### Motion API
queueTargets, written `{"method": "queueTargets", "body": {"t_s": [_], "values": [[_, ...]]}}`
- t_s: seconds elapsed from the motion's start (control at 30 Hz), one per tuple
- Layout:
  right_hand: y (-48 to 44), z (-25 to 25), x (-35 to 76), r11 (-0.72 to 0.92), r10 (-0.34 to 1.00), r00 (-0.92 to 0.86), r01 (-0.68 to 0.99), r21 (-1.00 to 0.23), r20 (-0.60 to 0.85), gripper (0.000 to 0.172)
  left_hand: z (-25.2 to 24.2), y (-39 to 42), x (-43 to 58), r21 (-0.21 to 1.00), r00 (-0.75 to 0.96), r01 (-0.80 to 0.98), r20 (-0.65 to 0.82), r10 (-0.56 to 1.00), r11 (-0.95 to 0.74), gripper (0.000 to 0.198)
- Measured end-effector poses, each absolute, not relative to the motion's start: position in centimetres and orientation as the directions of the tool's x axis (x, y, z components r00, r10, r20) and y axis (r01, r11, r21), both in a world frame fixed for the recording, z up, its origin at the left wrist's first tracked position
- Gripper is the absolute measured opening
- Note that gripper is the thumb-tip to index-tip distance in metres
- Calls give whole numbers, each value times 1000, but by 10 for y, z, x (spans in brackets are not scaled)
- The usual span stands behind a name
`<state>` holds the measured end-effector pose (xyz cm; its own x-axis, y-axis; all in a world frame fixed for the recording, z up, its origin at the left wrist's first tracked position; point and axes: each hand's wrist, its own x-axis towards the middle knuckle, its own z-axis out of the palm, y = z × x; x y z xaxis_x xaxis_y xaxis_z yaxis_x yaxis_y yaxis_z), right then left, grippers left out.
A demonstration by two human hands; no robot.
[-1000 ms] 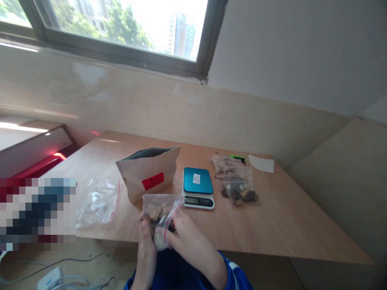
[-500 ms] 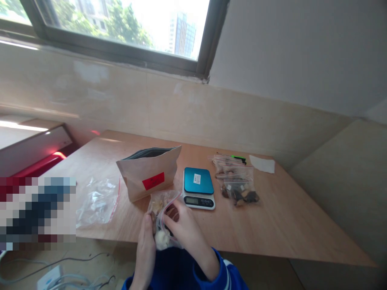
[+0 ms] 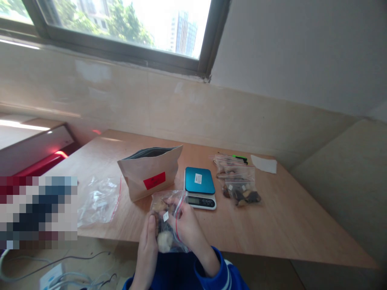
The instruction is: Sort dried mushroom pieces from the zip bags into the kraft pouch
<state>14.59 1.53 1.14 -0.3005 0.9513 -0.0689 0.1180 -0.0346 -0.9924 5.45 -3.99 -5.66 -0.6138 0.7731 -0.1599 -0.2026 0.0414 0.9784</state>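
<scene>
- The left hand (image 3: 147,253) holds the zip bag (image 3: 168,237) from the side, its fingers (image 3: 150,230) straight and pressed on the plastic.
- The right hand (image 3: 186,225) grips the same bag with bent fingers.
- The bag, with brown and pale pieces inside, is above the near edge of the desk (image 3: 272,225), just in front of the digital scale (image 3: 199,181).
- The small white label (image 3: 165,216) on the bag, the white sticker (image 3: 198,179) on the scale and the red label (image 3: 154,180) on the paper bag (image 3: 139,183) are too small to read.

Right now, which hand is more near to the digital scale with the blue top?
The right hand is nearer: it is on the zip bag, just in front of and left of the digital scale, not touching it. The left hand is farther, on the bag's far side from the scale.
</scene>
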Motion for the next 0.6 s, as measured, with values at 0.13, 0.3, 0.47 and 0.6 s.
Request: {"method": "queueTargets", "body": {"t_s": [0.13, 0.3, 0.47, 0.6], "values": [[13, 12, 151, -48, 942, -329, 46, -998, -60, 22, -59, -41, 50, 979, -666, -190, -181, 724, 70, 38], [10, 17, 157, -84, 909, -410, 2, -996, -77, 24, -51, -39, 47, 957, -620, -243, -278, 734, 158, 48], [9, 21, 161, -125, 889, -448, -31, -992, -98, 29, -43, -40, 48, 952, -574, -262, -287, 767, 159, 52], [10, 18, 163, -120, 906, -413, -35, -992, -94, 33, -40, -41, 49, 960, -619, -244, -263, 740, 137, 49]]}}
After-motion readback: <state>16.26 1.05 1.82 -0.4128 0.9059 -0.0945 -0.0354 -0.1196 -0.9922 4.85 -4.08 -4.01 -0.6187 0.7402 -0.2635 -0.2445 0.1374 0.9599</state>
